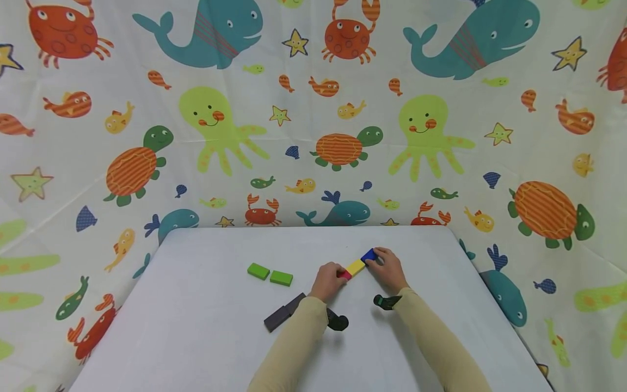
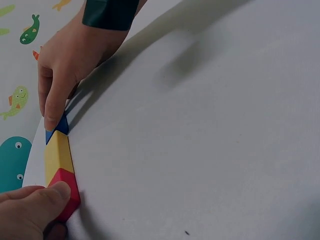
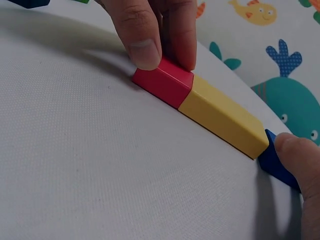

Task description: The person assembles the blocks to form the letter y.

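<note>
A red block, a yellow block and a blue block lie end to end in a slanting row on the white table. My left hand pinches the red block at the near end between thumb and fingers. At the far end, my right hand grips the blue block, its thumb on the near side. Between the hands, the yellow block touches the red one. In the right wrist view the blue block sits against the yellow one's far end, partly covered by the thumb.
Two green blocks lie apart on the left of the white table. Two dark grey blocks form a slanting line beside the left forearm, which partly covers one. A cloth with sea animals hangs behind the table.
</note>
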Demonstrator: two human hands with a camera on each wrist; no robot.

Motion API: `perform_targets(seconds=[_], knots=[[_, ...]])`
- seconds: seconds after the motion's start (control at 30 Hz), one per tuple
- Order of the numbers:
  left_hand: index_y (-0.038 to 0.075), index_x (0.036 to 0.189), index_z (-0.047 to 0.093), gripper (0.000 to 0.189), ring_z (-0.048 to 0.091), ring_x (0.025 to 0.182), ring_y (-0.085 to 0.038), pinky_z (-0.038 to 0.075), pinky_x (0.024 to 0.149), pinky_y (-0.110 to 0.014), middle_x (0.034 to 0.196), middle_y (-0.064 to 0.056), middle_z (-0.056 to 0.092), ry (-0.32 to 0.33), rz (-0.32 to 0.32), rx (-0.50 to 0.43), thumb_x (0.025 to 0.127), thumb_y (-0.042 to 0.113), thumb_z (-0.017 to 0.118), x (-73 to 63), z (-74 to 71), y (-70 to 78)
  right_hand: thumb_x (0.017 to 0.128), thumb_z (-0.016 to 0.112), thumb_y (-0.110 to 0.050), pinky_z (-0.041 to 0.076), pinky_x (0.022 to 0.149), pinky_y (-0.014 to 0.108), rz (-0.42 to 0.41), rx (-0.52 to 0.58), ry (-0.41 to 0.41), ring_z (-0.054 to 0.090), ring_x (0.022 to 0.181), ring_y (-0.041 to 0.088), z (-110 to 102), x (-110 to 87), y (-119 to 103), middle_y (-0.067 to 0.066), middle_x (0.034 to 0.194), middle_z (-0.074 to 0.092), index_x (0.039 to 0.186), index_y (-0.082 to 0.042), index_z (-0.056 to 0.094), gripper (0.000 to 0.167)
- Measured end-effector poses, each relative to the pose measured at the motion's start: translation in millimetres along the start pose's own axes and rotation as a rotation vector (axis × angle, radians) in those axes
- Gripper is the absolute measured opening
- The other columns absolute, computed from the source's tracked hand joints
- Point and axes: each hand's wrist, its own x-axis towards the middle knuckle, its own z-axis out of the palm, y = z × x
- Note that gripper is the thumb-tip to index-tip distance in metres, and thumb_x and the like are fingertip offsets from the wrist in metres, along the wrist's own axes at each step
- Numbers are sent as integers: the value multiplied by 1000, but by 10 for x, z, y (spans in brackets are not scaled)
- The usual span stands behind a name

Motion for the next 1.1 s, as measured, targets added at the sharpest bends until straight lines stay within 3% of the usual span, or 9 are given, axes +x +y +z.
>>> perform_targets(seconds=[1.1], knots=[[-3,103,73,22,57,82,-17,51,81,-35,93,-10,67,33,36,15,83,3,76,7,10,3,92,70,-28,35,107,53,-33,4,41,44,130,38,59,-10,-29,23,138,49,133,4,56,54]])
